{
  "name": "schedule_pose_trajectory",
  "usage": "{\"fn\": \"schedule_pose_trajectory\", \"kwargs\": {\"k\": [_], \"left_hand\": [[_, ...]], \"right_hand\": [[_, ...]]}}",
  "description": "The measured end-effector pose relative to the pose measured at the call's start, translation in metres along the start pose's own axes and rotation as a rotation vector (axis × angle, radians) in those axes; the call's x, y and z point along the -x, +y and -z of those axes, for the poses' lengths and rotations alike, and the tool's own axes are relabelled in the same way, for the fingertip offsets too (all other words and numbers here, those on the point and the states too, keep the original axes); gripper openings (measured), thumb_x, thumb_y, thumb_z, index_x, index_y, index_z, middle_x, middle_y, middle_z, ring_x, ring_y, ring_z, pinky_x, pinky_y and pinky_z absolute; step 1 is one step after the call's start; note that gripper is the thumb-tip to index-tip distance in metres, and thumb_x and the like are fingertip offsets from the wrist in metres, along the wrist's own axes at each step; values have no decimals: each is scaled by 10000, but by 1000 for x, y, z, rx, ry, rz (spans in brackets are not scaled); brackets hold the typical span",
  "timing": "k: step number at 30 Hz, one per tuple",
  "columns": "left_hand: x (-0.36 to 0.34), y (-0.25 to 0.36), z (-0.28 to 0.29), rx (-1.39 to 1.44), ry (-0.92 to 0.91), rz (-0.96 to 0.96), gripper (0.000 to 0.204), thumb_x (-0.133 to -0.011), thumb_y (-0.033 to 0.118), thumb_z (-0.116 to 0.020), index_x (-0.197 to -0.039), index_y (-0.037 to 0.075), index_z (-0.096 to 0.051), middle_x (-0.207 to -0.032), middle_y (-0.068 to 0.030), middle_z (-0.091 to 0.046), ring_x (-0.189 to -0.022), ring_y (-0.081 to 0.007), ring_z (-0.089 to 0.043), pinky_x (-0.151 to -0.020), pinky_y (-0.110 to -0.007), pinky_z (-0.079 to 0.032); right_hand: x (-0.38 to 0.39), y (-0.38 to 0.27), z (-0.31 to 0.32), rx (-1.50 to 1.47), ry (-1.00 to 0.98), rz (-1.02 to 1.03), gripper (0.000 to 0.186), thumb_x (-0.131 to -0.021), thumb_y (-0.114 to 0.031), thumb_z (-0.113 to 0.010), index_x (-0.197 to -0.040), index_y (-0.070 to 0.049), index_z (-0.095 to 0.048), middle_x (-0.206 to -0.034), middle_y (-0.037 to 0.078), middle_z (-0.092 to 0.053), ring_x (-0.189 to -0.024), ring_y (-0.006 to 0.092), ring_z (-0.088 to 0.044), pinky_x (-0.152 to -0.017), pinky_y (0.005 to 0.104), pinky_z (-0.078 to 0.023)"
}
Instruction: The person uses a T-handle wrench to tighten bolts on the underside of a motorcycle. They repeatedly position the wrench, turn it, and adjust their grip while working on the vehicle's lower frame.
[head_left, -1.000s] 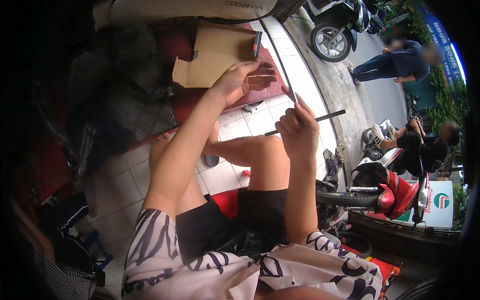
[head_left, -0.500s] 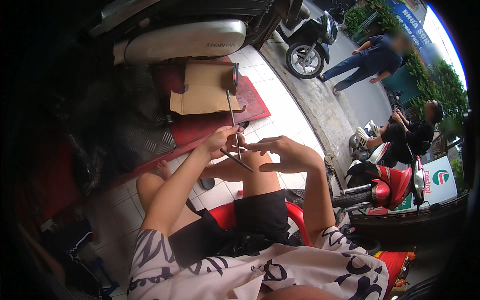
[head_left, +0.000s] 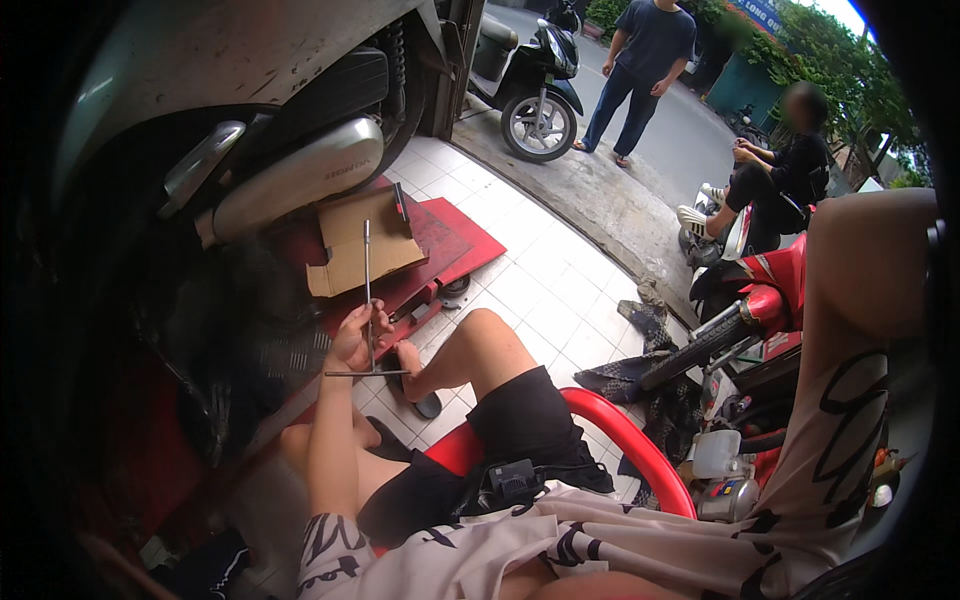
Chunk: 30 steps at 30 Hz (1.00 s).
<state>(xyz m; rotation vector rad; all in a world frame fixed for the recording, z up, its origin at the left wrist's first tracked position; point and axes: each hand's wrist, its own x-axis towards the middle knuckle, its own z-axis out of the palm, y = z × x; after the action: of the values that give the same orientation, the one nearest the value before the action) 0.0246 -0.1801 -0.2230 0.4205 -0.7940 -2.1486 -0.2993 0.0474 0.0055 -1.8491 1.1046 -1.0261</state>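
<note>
My left hand (head_left: 355,340) is closed round the shaft of a metal T-handle wrench (head_left: 367,262). The wrench stands nearly upright in the picture, its crossbar lying over my wrist side and its socket end reaching up in front of an open cardboard box (head_left: 345,245). That box rests on a red platform (head_left: 465,238) beside a motorbike's silver exhaust cover (head_left: 300,170). My right arm (head_left: 868,265) is raised at the right edge; its hand is out of the picture.
I sit on a red plastic chair (head_left: 640,455). A red motorbike (head_left: 765,290) stands at the right, near bottles and cans (head_left: 722,470). Beyond the white tiles (head_left: 540,300), a person (head_left: 650,60) stands by a black scooter (head_left: 540,100); another person (head_left: 780,170) sits at the right.
My right hand, earlier open beside the wrench, has swung up and right, out of view. My left hand has moved left with the wrench, which is now more upright. The view has shifted.
</note>
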Motion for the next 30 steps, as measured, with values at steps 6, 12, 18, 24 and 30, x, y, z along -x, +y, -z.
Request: {"fn": "schedule_pose_trajectory", "kwargs": {"k": [6,12,18,24,30], "left_hand": [[5,1,17,-81,162,0,207,-1033,304,-443,-1093,122,-522,-816,14,-616,-778,-117,-670,-481,-219,-537],[8,4,13,-91,224,-67,177,-1016,310,-462,-1088,162,-528,-810,39,-598,-746,-118,-653,-473,-218,-497],[7,12,13,161,76,-62,190,-1040,275,-425,-1061,103,-503,-652,39,-325,-477,-50,-262,-407,-190,-218],[4,21,17,264,151,-29,326,-1034,302,-364,-1076,43,-559,-614,43,-271,-455,-56,-200,-389,-212,-162],[7,17,19,329,230,-133,349,-966,248,-348,-988,32,-621,-553,47,-233,-432,-77,-187,-388,-238,-151]], "right_hand": [[123,90,-57,-100,-34,-556,368,-942,-213,-574,-1166,78,-583,-1021,173,-652,-854,217,-637,-753,360,-490],[121,108,-50,-80,-1,-581,352,-948,-216,-555,-1135,80,-590,-985,169,-645,-818,208,-621,-730,347,-477],[81,76,-1,102,107,-359,342,-953,-218,-535,-1105,83,-598,-950,165,-637,-782,199,-604,-707,334,-464],[31,-15,99,170,384,122,338,-959,-220,-516,-1074,85,-605,-914,161,-630,-746,191,-588,-684,321,-452],[-11,-89,152,-51,538,691,340,-964,-223,-497,-1043,87,-613,-878,157,-623,-710,182,-572,-661,307,-439]]}}
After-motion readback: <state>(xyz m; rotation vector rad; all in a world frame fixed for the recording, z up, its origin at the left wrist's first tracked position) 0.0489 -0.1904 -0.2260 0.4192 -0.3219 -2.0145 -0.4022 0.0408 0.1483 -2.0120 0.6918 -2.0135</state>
